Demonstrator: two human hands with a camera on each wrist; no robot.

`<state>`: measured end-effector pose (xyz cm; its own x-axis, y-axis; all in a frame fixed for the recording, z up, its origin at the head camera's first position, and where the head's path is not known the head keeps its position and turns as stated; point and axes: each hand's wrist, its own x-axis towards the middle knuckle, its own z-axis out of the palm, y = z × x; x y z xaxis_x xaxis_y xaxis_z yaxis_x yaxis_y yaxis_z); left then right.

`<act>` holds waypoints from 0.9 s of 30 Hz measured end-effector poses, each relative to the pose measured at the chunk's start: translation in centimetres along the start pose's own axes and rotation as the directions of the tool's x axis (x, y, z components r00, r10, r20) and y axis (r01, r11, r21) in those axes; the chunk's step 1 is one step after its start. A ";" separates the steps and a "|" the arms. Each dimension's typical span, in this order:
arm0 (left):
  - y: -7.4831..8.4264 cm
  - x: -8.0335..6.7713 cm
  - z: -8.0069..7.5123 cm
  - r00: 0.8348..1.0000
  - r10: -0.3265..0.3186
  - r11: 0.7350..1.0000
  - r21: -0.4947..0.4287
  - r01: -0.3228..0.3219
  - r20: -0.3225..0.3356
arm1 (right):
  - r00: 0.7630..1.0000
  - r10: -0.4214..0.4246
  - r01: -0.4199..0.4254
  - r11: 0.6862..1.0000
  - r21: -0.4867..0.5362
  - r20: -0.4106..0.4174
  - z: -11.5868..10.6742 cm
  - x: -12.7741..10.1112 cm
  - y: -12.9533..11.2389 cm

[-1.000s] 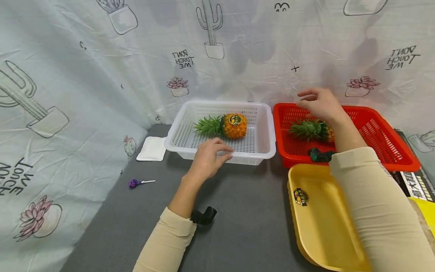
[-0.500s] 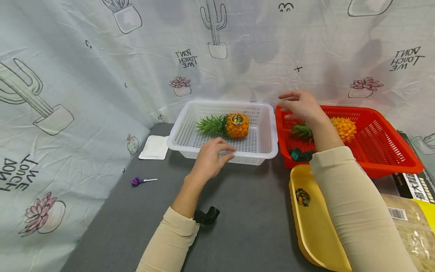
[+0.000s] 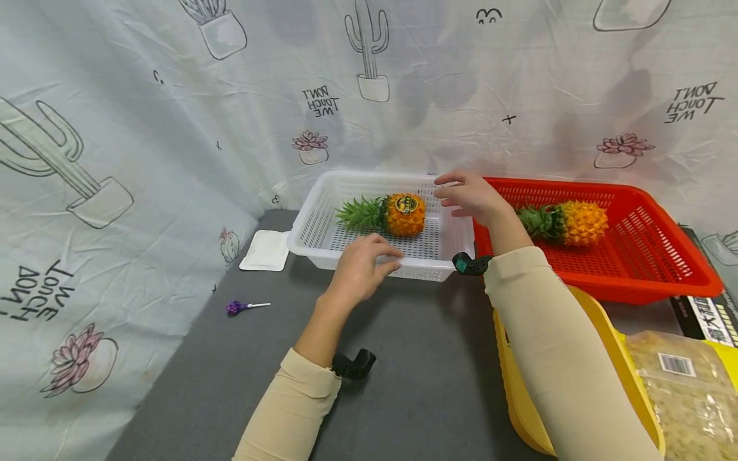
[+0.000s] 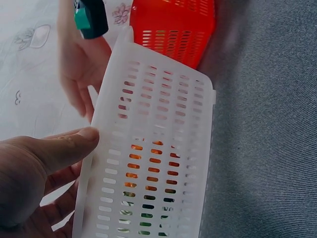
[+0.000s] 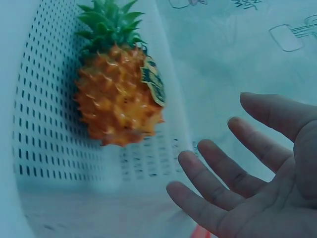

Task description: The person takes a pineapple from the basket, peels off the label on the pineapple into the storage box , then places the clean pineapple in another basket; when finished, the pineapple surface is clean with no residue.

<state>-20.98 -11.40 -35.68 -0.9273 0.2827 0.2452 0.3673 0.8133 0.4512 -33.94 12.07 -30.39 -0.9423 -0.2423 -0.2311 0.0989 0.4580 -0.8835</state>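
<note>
While the left hand (image 3: pixel 360 272) grips the near rim of the white basket (image 3: pixel 314 221), thumb over the edge, a labelled pineapple (image 3: pixel 405 214) lies on its side inside. Right hand (image 3: pixel 473 195) hovers spread and empty over the basket's right end. Red basket (image 3: pixel 657 237) alongside holds a second pineapple (image 3: pixel 579 222).
</note>
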 end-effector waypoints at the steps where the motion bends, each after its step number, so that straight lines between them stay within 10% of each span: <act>1: 0.0 0.0 0.0 1.000 -0.002 1.000 0.002 0.002 0.001 | 1.000 0.006 -0.006 1.000 -0.004 0.007 0.2 0.2 0.0; 27: -0.1 0.1 -0.2 1.000 -0.005 1.000 0.008 0.005 0.015 | 0.995 -0.054 0.074 0.968 -0.241 0.088 0.8 3.4 0.7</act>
<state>-21.07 -11.55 -35.48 -0.9300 0.2866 0.2300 0.3625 0.8186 0.4455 -36.82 10.85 -32.14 -0.9145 -0.3407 -0.2180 -0.0508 0.6314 -0.7738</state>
